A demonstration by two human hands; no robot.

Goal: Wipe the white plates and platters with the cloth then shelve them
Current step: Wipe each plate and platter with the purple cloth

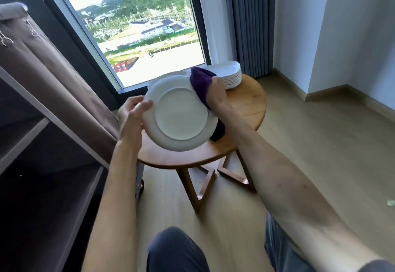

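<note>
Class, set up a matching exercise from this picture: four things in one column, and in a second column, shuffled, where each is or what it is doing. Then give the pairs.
Things
1. white plate
2. purple cloth
3. stack of white dishes
4. left hand

Places or states
A. resting at the far edge of the round wooden table
B. gripping the plate's left rim
C. held up tilted over the table, underside toward the camera
D. held by the right hand against the plate's upper right rim

Pairs: 1-C, 2-D, 3-A, 4-B
</note>
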